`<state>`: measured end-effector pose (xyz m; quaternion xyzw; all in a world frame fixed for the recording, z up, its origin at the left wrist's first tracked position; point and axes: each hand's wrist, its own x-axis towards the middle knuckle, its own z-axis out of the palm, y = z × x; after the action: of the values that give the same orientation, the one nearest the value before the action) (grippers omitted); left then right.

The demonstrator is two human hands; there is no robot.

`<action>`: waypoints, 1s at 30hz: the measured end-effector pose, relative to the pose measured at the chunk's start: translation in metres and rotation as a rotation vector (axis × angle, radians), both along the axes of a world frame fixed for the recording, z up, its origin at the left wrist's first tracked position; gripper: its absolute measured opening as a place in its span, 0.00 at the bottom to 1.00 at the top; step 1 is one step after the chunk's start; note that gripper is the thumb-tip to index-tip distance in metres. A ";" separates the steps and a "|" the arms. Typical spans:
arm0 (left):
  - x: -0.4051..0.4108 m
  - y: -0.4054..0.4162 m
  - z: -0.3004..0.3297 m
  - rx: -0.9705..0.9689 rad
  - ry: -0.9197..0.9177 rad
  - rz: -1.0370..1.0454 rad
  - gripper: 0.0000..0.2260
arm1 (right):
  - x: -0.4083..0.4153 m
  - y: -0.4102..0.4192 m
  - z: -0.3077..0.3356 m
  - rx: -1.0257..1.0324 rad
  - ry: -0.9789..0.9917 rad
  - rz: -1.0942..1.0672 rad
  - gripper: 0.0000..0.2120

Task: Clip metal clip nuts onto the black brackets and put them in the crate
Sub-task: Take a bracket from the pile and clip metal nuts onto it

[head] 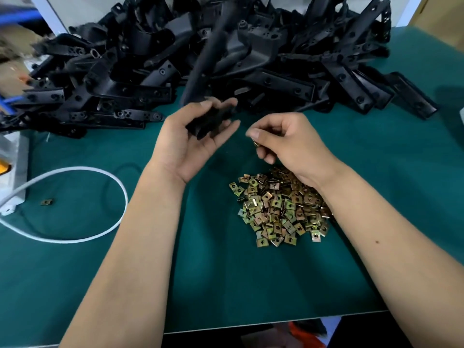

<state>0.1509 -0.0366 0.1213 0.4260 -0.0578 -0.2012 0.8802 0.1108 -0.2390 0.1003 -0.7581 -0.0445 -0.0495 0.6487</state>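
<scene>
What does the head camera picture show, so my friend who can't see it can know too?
A person's left hand holds a blurry black bracket while the right hand pinches a small metal clip nut beside it. Below the right wrist lies a heap of clip nuts on a green table, with a big pile of black brackets behind.

Two hands, left hand point(193, 139), right hand point(288, 141), one white cable point(75, 204), one stray clip nut point(46, 202) left, heaps of brackets point(226, 59) and clip nuts point(281, 207) too many to count
</scene>
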 end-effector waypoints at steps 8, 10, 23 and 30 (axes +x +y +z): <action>0.006 -0.019 -0.019 -0.116 0.115 0.115 0.09 | -0.005 0.001 0.006 0.187 0.074 0.072 0.12; 0.008 -0.022 -0.020 -0.096 0.123 0.133 0.09 | -0.006 0.002 0.006 0.220 0.071 0.076 0.12; 0.000 -0.032 -0.020 -0.181 0.192 0.140 0.15 | -0.004 0.005 0.005 0.154 0.047 -0.026 0.05; 0.000 -0.034 -0.021 -0.131 0.180 0.143 0.11 | -0.002 0.004 0.002 0.106 0.137 -0.028 0.13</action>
<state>0.1514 -0.0702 0.1004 0.3509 0.0391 -0.1711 0.9198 0.1088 -0.2353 0.1024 -0.7248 0.0133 -0.0087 0.6888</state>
